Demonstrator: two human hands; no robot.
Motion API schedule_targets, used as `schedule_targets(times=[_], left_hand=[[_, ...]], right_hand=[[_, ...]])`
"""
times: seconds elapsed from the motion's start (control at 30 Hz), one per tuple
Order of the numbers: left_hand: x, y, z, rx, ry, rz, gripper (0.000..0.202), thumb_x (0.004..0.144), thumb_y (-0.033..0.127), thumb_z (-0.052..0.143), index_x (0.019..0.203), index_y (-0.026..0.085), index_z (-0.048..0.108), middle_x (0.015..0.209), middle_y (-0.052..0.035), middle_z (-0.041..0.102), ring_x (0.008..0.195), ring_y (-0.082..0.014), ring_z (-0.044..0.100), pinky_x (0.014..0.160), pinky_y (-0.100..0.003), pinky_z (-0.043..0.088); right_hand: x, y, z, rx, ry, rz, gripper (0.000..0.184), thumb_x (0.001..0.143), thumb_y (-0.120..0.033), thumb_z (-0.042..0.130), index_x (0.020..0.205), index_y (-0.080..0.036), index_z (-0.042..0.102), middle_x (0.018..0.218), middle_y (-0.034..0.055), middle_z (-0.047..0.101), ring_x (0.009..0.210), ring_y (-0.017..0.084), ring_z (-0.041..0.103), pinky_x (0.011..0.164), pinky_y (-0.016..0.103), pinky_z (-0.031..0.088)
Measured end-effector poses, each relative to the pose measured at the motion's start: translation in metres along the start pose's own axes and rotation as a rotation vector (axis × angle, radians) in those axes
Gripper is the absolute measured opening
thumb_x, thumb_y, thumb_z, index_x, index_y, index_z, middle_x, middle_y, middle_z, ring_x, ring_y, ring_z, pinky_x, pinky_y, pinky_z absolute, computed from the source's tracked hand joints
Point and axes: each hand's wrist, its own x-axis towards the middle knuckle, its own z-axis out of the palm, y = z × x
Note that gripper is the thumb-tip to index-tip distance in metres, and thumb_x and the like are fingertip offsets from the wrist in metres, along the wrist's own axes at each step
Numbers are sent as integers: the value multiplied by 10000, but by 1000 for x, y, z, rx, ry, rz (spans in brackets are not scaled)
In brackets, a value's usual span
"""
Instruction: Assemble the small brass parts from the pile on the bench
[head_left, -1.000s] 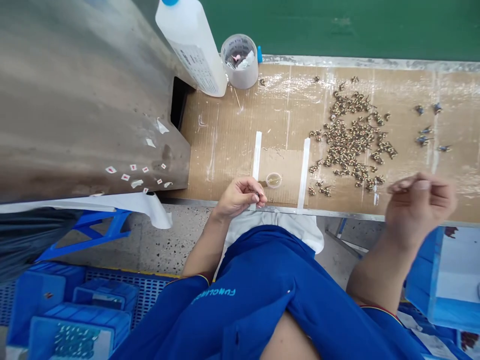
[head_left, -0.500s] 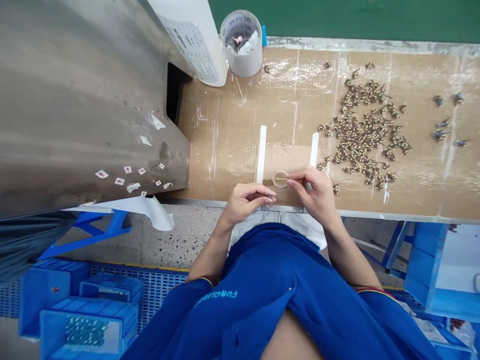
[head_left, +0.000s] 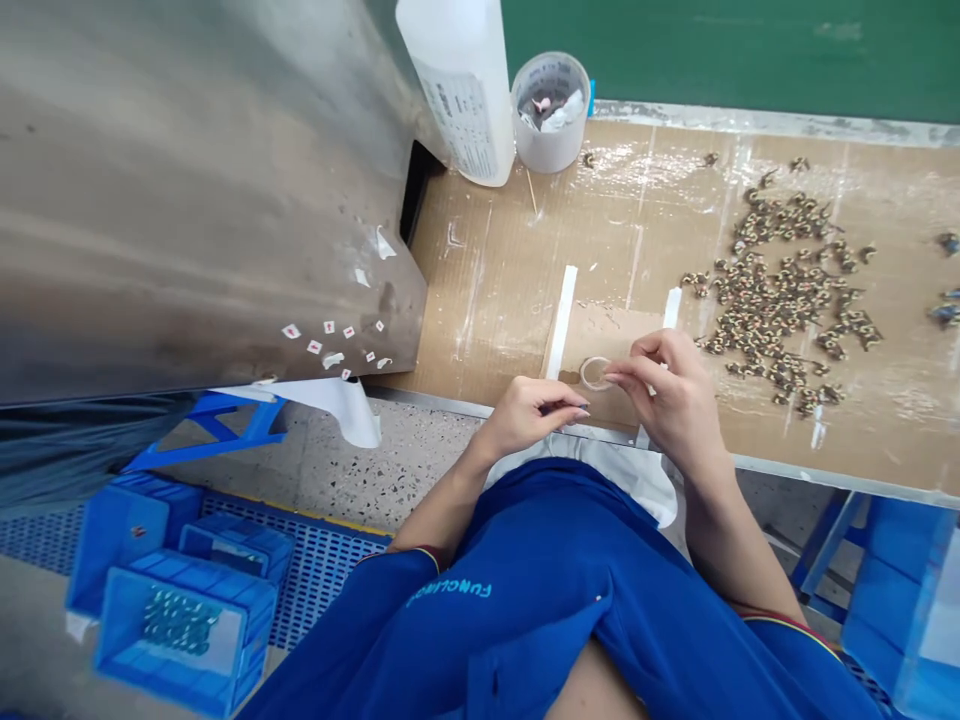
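Left hand (head_left: pixel 527 412): clamped on small part (head_left: pixel 583 406)
Right hand (head_left: pixel 679 402): fingertips pinched together, contents unclear
Dish (head_left: pixel 591 374): near both, probably for reach

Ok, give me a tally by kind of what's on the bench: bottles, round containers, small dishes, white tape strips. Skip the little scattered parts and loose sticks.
Bottle: 1
Round container: 1
Small dish: 1
White tape strips: 2
Total: 5

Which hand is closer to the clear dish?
Right. The right hand is at the right rim of the clear dish; the left hand is apart, toward its lower left.
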Motion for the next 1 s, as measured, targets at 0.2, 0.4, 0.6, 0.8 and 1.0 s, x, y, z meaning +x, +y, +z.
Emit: schedule_targets(times=[0.2, 0.4, 0.6, 0.8, 1.0], left_hand=[[0, 1, 2, 107, 6, 3, 228, 947, 344, 726, 865, 141, 788, 708, -47, 743, 567, -107, 622, 580, -218, 483], [0, -2, 4, 174, 13, 71, 117, 939, 234, 724, 888, 143, 777, 804, -56, 779, 625, -108, 662, 600, -204, 492], [1, -3, 11, 274, 29, 125, 123, 956, 223, 694, 879, 157, 763, 822, -60, 783, 681, -133, 693, 681, -237, 540], [1, -4, 12, 322, 25, 152, 131, 965, 229, 675, 883, 164, 754, 821, -55, 775, 678, -134, 685, 675, -238, 528], [1, -4, 13, 339, 20, 125, 125, 960, 232, 672, 888, 167, 750, 811, -47, 765, 665, -129, 666, 673, -237, 518]], right_hand=[[-3, -3, 7, 204, 144, 127, 165, 981, -321, 681, 843, -259, 745, 829, 33, 657, 782, 190, 634, 682, 346, 512], [-22, -13, 6, 528, 306, 411, 222, 971, -430, 708, 873, -231, 723, 787, 21, 751, 645, 155, 677, 601, 294, 556], [-45, -14, 22, 540, 389, 478, 256, 976, -465, 698, 883, -227, 693, 719, 2, 736, 593, 146, 689, 563, 266, 558], [-50, -8, 28, 502, 352, 419, 228, 983, -455, 681, 908, -241, 704, 732, 8, 734, 595, 160, 688, 565, 283, 574], [-50, -9, 26, 444, 289, 424, 268, 987, -485, 655, 894, -239, 708, 733, 18, 736, 596, 164, 687, 556, 283, 576]])
